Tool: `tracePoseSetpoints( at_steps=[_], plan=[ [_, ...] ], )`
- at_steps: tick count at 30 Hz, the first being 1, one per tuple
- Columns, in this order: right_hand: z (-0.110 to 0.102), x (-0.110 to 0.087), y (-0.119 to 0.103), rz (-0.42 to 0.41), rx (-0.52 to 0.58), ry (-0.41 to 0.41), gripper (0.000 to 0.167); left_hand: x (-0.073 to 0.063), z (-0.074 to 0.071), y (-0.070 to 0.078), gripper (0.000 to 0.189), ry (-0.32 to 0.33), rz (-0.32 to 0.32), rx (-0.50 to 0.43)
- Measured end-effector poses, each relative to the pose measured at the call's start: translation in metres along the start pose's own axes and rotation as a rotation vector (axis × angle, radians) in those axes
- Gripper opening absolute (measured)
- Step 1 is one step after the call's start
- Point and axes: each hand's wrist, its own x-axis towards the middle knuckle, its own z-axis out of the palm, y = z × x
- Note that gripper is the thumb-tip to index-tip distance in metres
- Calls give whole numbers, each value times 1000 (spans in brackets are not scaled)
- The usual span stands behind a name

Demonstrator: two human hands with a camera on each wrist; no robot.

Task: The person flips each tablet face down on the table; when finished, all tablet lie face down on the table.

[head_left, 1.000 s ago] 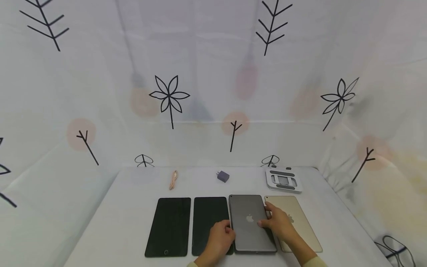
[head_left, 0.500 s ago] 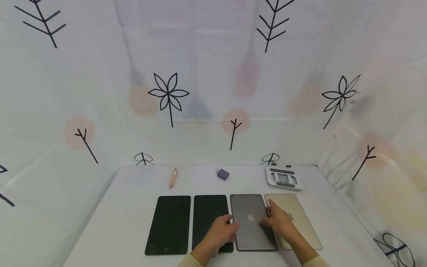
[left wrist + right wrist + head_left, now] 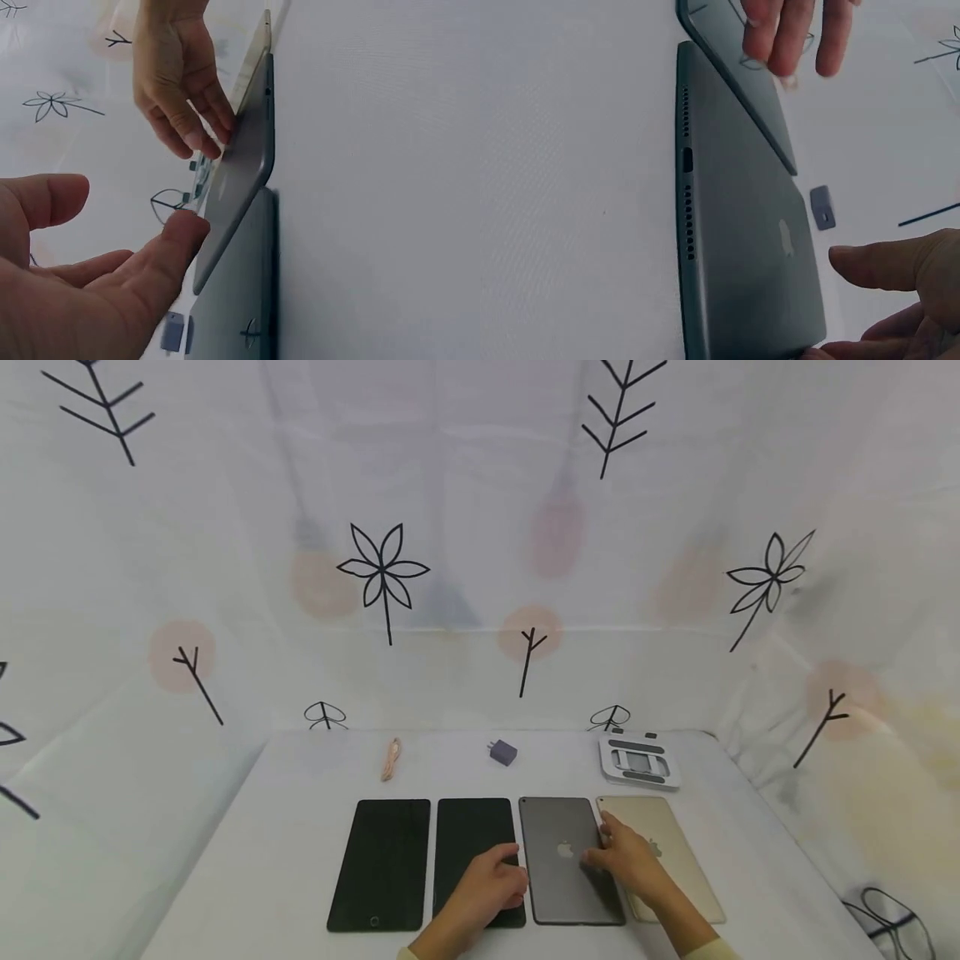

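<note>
A grey tablet (image 3: 557,893) lies back side up in the row on the table, its logo showing. My right hand (image 3: 630,860) is over its right edge. In the right wrist view, that hand's thumb (image 3: 874,264) stands apart from the tablet's back, while its fingertips are near the far edge. My left hand (image 3: 483,889) hovers above a black tablet (image 3: 468,827), left of the grey one; its thumb and fingers are spread and hold nothing in the left wrist view. Right of the grey tablet lies a gold tablet (image 3: 682,877), partly hidden by my right hand.
Another black tablet (image 3: 380,864) lies screen up at the left end of the row. Behind the row are a coiled pink cable (image 3: 391,760), a dark charger plug (image 3: 503,752) and a white and grey folding stand (image 3: 639,762). A patterned cloth (image 3: 465,552) hangs behind the table.
The grey tablet has settled flat and shifted slightly right. My left hand has let go of its left edge and drawn back a little to the left. My right hand has barely moved.
</note>
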Motion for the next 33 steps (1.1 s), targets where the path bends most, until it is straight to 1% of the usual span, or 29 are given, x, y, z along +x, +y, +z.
tracePoseSetpoints(
  at_steps=[3, 5, 7, 8, 11, 13, 15, 18, 20, 22, 25, 27, 29, 33],
  plan=[
    [6, 2, -5, -16, -43, 3, 84, -15, -16, 0, 57, 19, 38, 27],
    [7, 0, -7, -33, -67, 13, 81, -24, -24, 0, 55, 18, 47, 54],
    [10, 1, -12, -65, -72, 18, 78, -33, -33, -1, 54, 32, 63, 84],
    [12, 2, -15, -79, -56, 21, 76, -38, -38, -3, 54, 45, 67, 100],
    [20, 6, -26, -98, 75, 18, 68, -48, -53, -7, 56, 127, 50, 178],
    [25, 8, -33, -84, 230, -6, 63, -52, -61, -10, 58, 194, 26, 226],
    [32, 9, -40, -51, 400, -35, 59, -54, -66, -12, 60, 247, -16, 263],
    [42, 11, -49, -18, 619, -102, 58, -55, -69, -16, 64, 283, -45, 275],
    [50, 12, -54, -7, 701, -137, 59, -55, -70, -17, 65, 282, -41, 290],
    [57, 14, -58, -6, 746, -171, 59, -56, -70, -19, 67, 260, -12, 291],
    [66, 16, -62, -5, 750, -192, 58, -57, -71, -22, 71, 220, 23, 282],
    [70, 17, -64, -3, 743, -198, 58, -58, -71, -23, 73, 201, 31, 270],
    [72, 18, -66, 6, 735, -204, 59, -58, -71, -24, 75, 199, 31, 263],
    [73, 20, -69, 30, 728, -206, 58, -57, -71, -26, 76, 194, 55, 230]
  ],
)
